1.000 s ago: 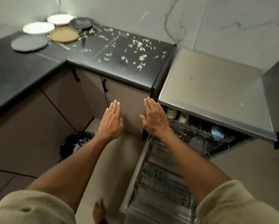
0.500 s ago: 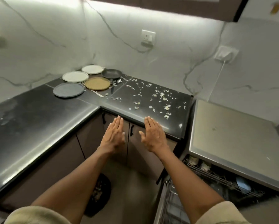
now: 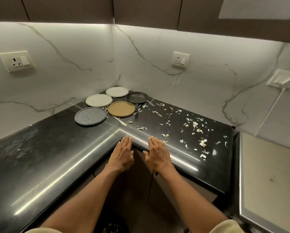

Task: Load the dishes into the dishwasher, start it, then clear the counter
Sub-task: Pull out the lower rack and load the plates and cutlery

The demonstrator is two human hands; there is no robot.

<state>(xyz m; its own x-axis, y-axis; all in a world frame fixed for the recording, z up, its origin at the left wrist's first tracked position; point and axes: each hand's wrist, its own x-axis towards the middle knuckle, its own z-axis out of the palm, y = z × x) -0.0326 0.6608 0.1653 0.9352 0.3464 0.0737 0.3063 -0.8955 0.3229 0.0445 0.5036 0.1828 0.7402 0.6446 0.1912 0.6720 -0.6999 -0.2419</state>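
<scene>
My left hand (image 3: 122,154) & right hand (image 3: 157,155) hover flat, fingers straight, holding nothing, at the counter (image 3: 56,148) corner. Plates (image 3: 98,100), pan (image 3: 136,97) sit in back corner; pan handle points toward me. Knife (image 3: 120,121) lies diagonal, near-right to far-left.

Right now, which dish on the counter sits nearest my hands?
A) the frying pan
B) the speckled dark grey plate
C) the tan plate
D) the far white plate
B: the speckled dark grey plate lies at the front of the group, closest to the left hand and right hand; the tan plate, frying pan and far white plate sit farther back.
</scene>
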